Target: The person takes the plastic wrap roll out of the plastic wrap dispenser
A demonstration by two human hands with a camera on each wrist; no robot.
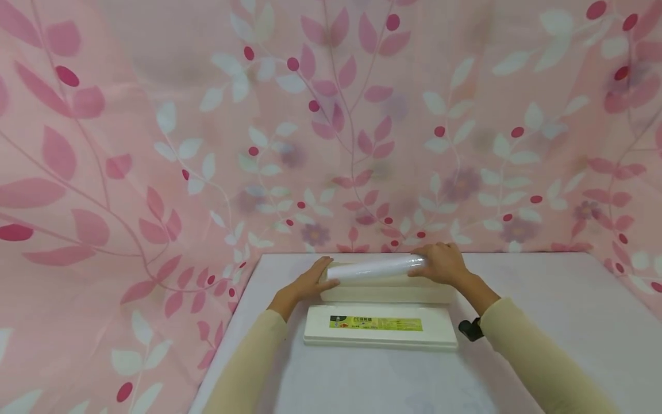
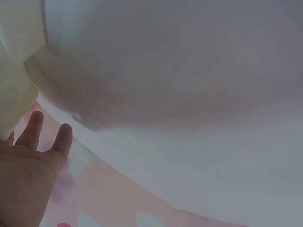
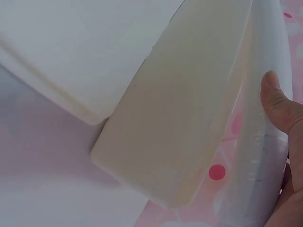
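My right hand [image 1: 442, 263] grips the right end of a shiny white cling film roll [image 1: 374, 268]. The right wrist view shows its thumb [image 3: 274, 97] lying along the roll [image 3: 258, 156]. Beneath the roll stands an off-white cling film box [image 1: 388, 293], its lid [image 1: 380, 339] folded down in front with a green-yellow label [image 1: 376, 324]. Toward the left, the roll sits lower, close to the box. My left hand [image 1: 309, 282] holds the box's left end, thumb in front and fingers behind. In the left wrist view, that hand's [image 2: 26, 184] two outer fingers stick out straight.
A white cloth [image 1: 393, 379] covers the table. Near the right sleeve lies a small black object [image 1: 470, 329], partly hidden by it. Pink leaf-patterned fabric [image 1: 331, 144] hangs behind the table and along its left side.
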